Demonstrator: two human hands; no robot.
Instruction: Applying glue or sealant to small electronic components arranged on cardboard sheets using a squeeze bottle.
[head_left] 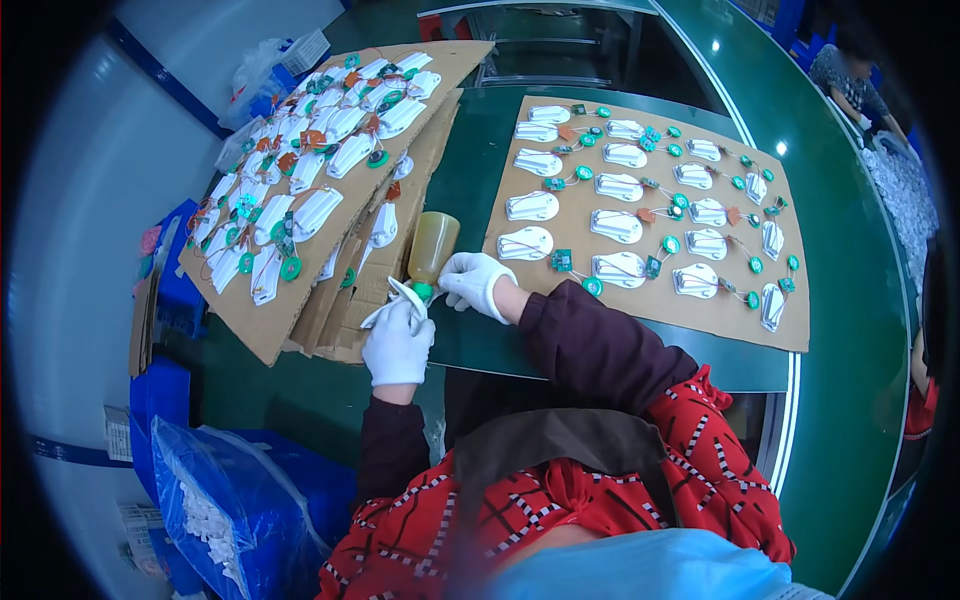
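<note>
Left hand (398, 345) holds the white part (407, 295) in closed fingers beside the upturned bottle (434, 245), right hand (473, 286) with fingers bunched near the green cap (423, 291), hold unclear; steadying both wrists probably helps most.

A pale wall (75, 280) stands left of the green worktable (485, 135)

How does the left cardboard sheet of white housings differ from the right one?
The left cardboard sheet is crowded, its white plastic housings bunched together; the right cardboard sheet spaces them in loose rows. The left sheet lies over more cardboard, while the right sheet lies on the green tabletop. Both carry housings wired to green discs.
</note>
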